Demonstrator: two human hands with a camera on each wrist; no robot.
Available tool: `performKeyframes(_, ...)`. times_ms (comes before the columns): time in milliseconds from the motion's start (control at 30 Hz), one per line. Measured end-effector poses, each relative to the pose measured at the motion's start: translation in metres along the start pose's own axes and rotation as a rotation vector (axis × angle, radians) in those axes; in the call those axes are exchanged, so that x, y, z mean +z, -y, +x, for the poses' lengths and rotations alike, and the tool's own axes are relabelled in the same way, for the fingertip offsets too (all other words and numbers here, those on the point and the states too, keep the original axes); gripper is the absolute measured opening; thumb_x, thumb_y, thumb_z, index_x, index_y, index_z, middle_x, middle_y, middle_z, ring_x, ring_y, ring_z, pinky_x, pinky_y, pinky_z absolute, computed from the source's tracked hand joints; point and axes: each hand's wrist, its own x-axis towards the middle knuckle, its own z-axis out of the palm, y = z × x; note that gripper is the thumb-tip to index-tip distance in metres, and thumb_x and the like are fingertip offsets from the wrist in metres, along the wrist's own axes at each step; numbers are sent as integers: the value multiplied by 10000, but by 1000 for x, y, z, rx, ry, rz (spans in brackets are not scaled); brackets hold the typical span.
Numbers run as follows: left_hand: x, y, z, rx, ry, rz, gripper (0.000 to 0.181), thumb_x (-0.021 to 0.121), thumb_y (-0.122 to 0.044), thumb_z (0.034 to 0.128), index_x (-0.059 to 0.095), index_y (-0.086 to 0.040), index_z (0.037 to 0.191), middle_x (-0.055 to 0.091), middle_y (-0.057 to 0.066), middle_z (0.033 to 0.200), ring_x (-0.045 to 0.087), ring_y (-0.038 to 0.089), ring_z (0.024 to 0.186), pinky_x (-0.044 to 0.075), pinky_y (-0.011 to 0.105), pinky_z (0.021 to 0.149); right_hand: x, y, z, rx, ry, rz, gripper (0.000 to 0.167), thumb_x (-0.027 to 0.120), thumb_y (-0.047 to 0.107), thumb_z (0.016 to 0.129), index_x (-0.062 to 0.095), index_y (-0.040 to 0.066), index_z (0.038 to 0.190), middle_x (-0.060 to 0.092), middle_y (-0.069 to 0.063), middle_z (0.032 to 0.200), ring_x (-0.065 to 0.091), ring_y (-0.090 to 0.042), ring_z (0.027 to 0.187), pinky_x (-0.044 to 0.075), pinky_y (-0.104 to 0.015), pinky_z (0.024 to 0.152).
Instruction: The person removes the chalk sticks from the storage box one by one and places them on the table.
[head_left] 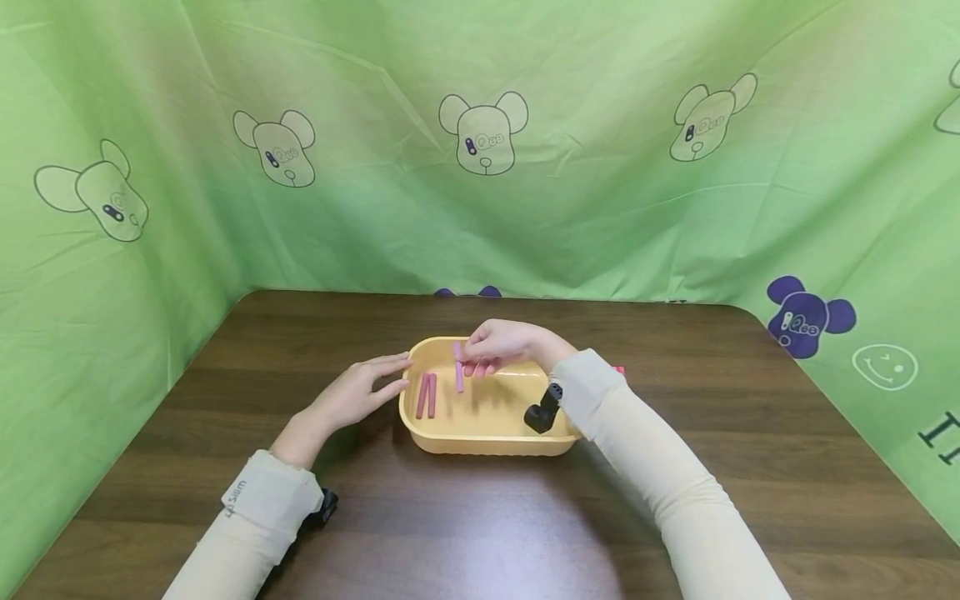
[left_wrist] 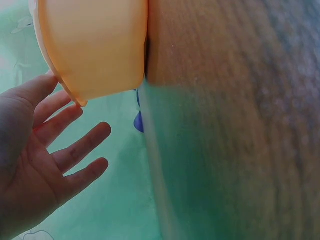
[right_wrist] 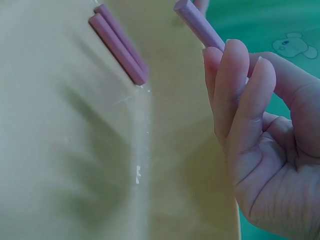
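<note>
A yellow basin (head_left: 491,446) stands on the table. Over its inside, my right hand (head_left: 504,343) pinches a light purple stick (head_left: 460,377) between thumb and fingers; the right wrist view shows the stick (right_wrist: 200,24) jutting from the curled fingers. Two dark pink sticks (head_left: 432,396) lie side by side at the basin's left end, also visible in the right wrist view (right_wrist: 120,50). At the left rim, my left hand (head_left: 362,392) touches the basin with its fingers spread; in the left wrist view the fingertips meet the basin's edge (left_wrist: 92,50).
A small red object (head_left: 618,369) shows behind the right sleeve, to the right of the basin. Brown wooden table (head_left: 450,517) surrounds the basin. A green cloth (head_left: 360,225) with printed bear heads hangs behind and at both sides.
</note>
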Motion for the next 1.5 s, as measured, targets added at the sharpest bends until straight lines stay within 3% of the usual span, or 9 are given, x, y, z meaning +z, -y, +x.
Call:
performKeyframes(667,1,2,-1,0,-1,-8,431,578,-226,925,539,-37,1310,504,146,1388,466,313,1297,373,476,1082,-13,-7,-31,2,-36,16,189,542,185,926,650,34,893,664,25,720,578,-36,576,444,-128,515)
performKeyframes(1133,1,1,-1,1,-1,-13,430,577,-222,926,538,-28,1308,501,150,1390,462,320,1298,375,483,1078,-21,-18,-54,-14,-62,12,231,519,225,943,625,20,954,661,10,766,586,-45,614,454,-140,534)
performKeyframes(1500,0,0,-1,-5,7,-13,432,569,-225,932,531,-28,1315,495,147,1395,458,320,1301,376,484,1077,-31,-29,-73,-5,-125,28,211,500,205,949,621,32,960,641,-31,848,590,-64,654,464,-149,556)
